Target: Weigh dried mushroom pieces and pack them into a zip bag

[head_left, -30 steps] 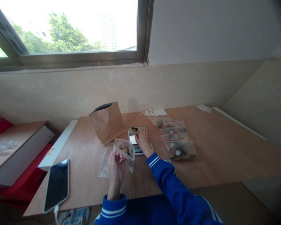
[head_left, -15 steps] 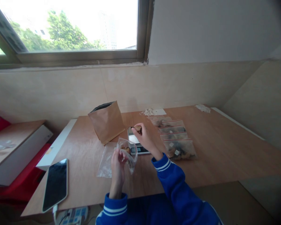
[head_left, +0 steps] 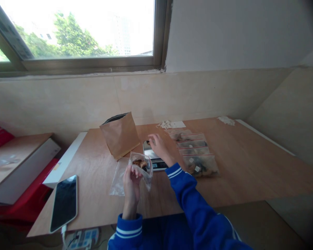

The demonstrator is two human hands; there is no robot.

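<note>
My left hand [head_left: 131,183] holds up a small clear zip bag [head_left: 142,166] with brown pieces inside, just above the wooden table [head_left: 240,163]. My right hand [head_left: 160,147] reaches over a small digital scale [head_left: 152,157] with a shiny plate, fingers spread above its far end where a dark piece lies. I cannot tell whether the fingers touch it. An open brown paper bag [head_left: 120,135] stands left of the scale. Another empty clear bag [head_left: 118,178] lies flat under the held one.
Several filled zip bags with red seals [head_left: 195,151] lie in a row right of the scale. A phone [head_left: 64,203] lies at the table's left front corner, a power strip [head_left: 82,239] below it. White scraps [head_left: 170,124] and a crumpled tissue [head_left: 226,120] sit near the tiled wall.
My right hand lifted a brown piece from the scale, brought it to the held bag, then went back over the scale's far end with fingers spread. The left hand stayed put.
</note>
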